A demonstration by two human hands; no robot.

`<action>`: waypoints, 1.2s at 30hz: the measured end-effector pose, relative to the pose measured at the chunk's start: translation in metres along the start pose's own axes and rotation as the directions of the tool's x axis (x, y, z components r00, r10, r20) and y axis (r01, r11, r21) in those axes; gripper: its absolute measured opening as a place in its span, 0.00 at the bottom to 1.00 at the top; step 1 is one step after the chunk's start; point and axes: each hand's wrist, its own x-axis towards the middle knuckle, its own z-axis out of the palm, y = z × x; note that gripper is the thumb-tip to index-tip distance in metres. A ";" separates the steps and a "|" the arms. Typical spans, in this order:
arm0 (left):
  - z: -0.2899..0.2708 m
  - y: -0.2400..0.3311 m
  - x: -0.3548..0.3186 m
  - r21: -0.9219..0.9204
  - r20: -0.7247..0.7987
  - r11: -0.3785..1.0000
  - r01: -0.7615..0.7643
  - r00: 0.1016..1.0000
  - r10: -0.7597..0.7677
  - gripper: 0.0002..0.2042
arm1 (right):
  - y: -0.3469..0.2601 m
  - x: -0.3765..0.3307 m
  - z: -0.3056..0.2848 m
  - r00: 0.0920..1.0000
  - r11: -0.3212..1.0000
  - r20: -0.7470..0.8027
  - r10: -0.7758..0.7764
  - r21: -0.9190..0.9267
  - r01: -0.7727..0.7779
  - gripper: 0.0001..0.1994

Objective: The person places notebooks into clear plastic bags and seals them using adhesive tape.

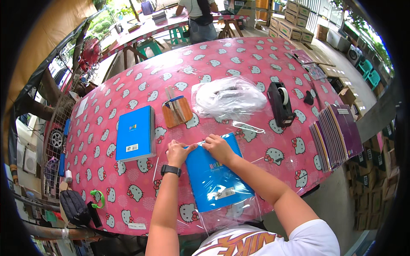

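Observation:
A blue notebook (213, 183) lies in front of me inside a clear plastic sleeve (230, 216), whose loose end extends past the notebook's near edge. At the far edge, my left hand (177, 153) pinches the plastic by the notebook's left corner. My right hand (218, 148) closes on the same edge, a little to the right, with its fingers curled and fingertips partly hidden. Left of my hands is a stack of blue spiral notebooks (136, 132). Beyond them are a wooden holder (176, 113) with slim tools and a heap of clear plastic (230, 99).
A black tape dispenser (280, 106) stands right of the plastic heap. Purple spiral notebooks (341, 132) are piled at the table's right edge. A black pouch (75, 207) and green band (99, 199) lie at near left. Another person (200, 21) is at a far table.

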 end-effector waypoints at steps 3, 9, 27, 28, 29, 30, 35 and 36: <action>0.002 0.008 -0.005 0.163 0.025 0.985 0.052 0.998 -0.056 0.36 | -0.026 -0.025 -0.002 0.994 0.995 0.078 0.080 -0.060 -0.076 0.16; 0.028 0.044 -0.058 0.126 0.025 0.876 -0.465 0.885 0.465 0.28 | -0.038 -0.064 -0.035 0.946 0.988 0.286 0.151 -0.030 -0.149 0.27; 0.012 0.047 -0.067 -0.061 -0.266 0.879 -0.473 0.856 0.443 0.11 | 0.246 -0.139 -0.160 0.494 0.593 -0.345 0.798 0.311 -0.743 0.15; 0.008 0.043 -0.069 -0.087 -0.287 0.882 -0.463 0.860 0.422 0.11 | 0.234 -0.135 -0.156 0.614 0.793 -0.581 0.535 0.094 -0.602 0.14; 0.005 0.039 -0.069 -0.081 -0.296 0.893 -0.444 0.866 0.403 0.11 | 0.218 -0.138 -0.153 0.542 0.714 -0.503 0.673 0.251 -0.654 0.13; 0.005 0.038 -0.069 -0.098 -0.287 0.891 -0.443 0.870 0.401 0.11 | 0.202 -0.150 -0.152 0.470 0.606 -0.395 0.789 0.382 -0.697 0.11; 0.022 0.052 -0.066 -0.164 -0.289 0.862 -0.479 0.859 0.422 0.11 | 0.202 -0.205 -0.141 0.112 -0.491 0.513 0.851 0.853 -0.179 0.05; 0.023 0.053 -0.065 -0.160 -0.286 0.854 -0.495 0.851 0.440 0.12 | 0.200 -0.192 -0.136 0.189 -0.567 0.597 0.780 0.801 -0.192 0.05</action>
